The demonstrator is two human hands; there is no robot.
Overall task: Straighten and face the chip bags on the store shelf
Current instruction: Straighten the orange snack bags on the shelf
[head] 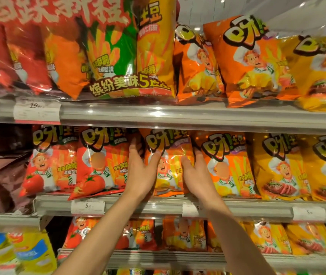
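1. Far left of the left hand point(140, 171): brown bags point(1, 167) slumped and crumpled, apparently not yet faced.
2. Just left of that hand: two tomato bags point(100, 161), fronts out; the nearer one tilted, its bottom corner hanging over the shelf edge point(158, 205). Probably still to square.
3. Between the hands: orange bag point(169, 165), front out, near upright. Left hand spread flat on its left edge, right hand point(196, 175) flat on its right edge; pressed from both sides, fingers not curled round. Squaring under way, by the look.
4. Right of the right hand: next orange bag point(227, 165) leaning slightly; yellow bags point(281, 167) facing out, fairly tidy.
5. Above and below: rows uneven, seemingly untouched.
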